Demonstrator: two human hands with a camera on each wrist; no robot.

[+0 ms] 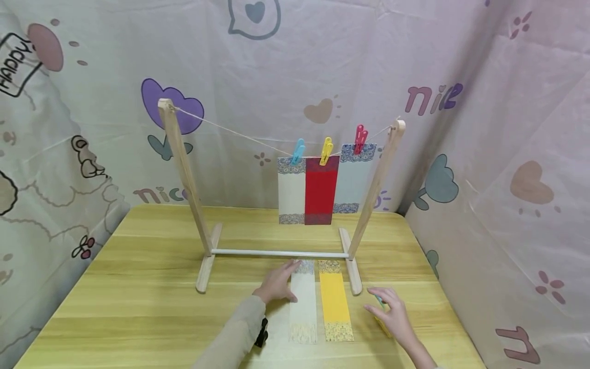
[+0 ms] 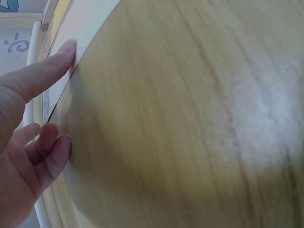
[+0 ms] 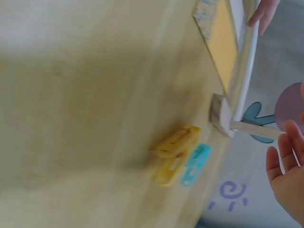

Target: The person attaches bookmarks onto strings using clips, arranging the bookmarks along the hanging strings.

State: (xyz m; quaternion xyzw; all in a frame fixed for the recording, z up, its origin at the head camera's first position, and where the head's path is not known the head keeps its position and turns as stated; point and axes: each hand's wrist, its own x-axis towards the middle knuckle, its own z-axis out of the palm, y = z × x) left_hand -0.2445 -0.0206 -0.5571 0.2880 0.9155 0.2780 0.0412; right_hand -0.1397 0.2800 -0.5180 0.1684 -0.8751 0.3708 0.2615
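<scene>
On the table lies a pale strip of card with patterned ends, beside a yellow strip that also has patterned ends. My left hand is at the pale strip's left side, thumb at its edge and a fingertip near its far end. In the left wrist view, the thumb tip overlaps the white strip. My right hand hovers with parted fingers over the clothespins at the right. From the right wrist, a yellow clothespin and a blue clothespin show on the table, apart from the fingers.
Behind the strips stands a wooden rack with a white crossbar and a string. White, red and light blue strips hang there under blue, yellow and red clothespins. A printed cloth backs the table.
</scene>
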